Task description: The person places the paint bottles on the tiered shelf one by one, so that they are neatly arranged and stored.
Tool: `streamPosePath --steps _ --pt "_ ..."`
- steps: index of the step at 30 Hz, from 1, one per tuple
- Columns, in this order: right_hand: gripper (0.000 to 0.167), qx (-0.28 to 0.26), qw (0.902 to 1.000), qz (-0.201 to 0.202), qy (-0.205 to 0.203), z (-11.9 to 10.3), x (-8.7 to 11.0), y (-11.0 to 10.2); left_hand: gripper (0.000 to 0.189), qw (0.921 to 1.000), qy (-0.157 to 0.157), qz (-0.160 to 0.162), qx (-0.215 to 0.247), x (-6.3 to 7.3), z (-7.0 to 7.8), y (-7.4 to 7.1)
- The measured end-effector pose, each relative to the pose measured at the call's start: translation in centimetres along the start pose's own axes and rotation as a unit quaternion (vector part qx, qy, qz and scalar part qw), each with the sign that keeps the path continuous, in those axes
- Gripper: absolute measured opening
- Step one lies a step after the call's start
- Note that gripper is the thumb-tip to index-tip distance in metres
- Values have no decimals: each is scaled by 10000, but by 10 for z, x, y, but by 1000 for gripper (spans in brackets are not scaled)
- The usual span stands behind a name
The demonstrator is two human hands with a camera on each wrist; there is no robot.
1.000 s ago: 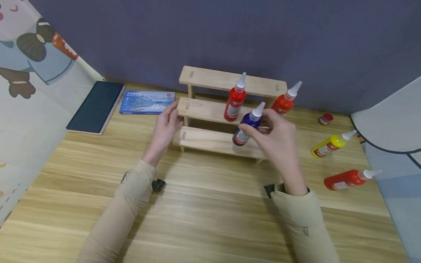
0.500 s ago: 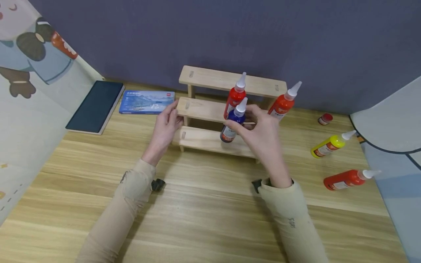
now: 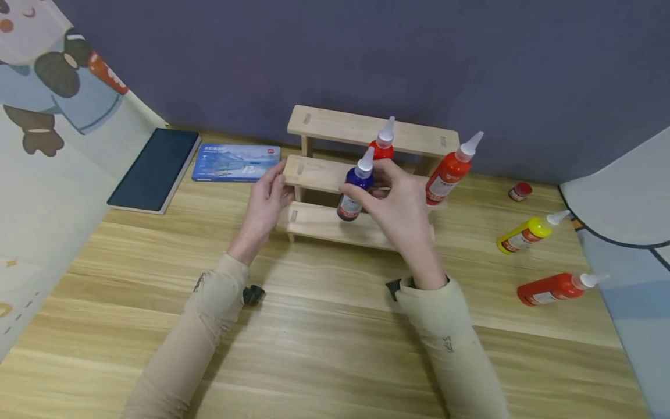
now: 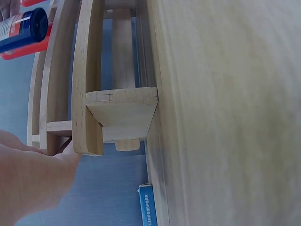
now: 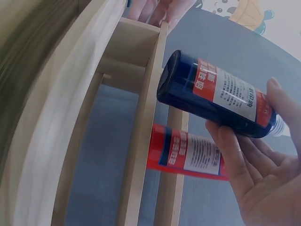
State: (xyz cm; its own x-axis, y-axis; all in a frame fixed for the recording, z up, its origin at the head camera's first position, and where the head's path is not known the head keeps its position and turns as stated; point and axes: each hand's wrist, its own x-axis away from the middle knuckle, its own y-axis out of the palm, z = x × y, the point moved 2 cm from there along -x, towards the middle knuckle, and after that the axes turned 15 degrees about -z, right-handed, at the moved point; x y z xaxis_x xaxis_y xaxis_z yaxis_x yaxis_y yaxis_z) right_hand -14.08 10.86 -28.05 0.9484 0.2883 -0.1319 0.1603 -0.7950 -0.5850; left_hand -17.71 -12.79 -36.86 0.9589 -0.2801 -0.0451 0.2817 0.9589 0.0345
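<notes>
My right hand (image 3: 400, 201) pinches a dark blue squeeze bottle (image 3: 349, 206) with a white pointed nozzle, between thumb and fingers. The bottle tilts slightly and hangs above the lower tiers of a three-tier wooden stand (image 3: 314, 171); the right wrist view shows its base apart from the boards. My left hand (image 3: 263, 203) grips the left end of the stand's middle board; some of its fingers are hidden behind the wood. One red bottle (image 3: 381, 152) stands on the middle board, partly covered by the blue bottle and right hand. Another red bottle (image 3: 447, 177) stands upright at the stand's right end.
A yellow bottle (image 3: 526, 235) and a red bottle (image 3: 552, 289) lie or lean on the table at the right, below a small red-lidded jar (image 3: 520, 191). A blue flat box (image 3: 235, 163) and a dark notebook (image 3: 154, 169) lie left of the stand. A dark panel (image 3: 335, 58) rises behind.
My right hand has carried the blue bottle leftward along the stand, past the front of the red bottle, uncovering more of the right-end red bottle. My left hand keeps its grip in place.
</notes>
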Motion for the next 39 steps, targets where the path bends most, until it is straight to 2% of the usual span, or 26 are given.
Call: streamPosePath --steps 7,16,24,30,39 --pt "49 -15 10000 -69 23 -6 -10 8 50 10000 -7 -1 -71 -1 0 0" --pt "52 319 9990 237 -189 -9 -19 13 49 9999 -71 39 -68 -2 1 0" --pt "50 155 9986 354 -367 -15 -23 17 49 10000 -6 31 -15 -1 3 1" --pt "51 -18 9981 399 -465 -20 -30 24 49 10000 -70 33 13 0 2 0" --pt "50 21 9967 573 -567 -22 -39 32 48 10000 -47 57 66 1 1 0"
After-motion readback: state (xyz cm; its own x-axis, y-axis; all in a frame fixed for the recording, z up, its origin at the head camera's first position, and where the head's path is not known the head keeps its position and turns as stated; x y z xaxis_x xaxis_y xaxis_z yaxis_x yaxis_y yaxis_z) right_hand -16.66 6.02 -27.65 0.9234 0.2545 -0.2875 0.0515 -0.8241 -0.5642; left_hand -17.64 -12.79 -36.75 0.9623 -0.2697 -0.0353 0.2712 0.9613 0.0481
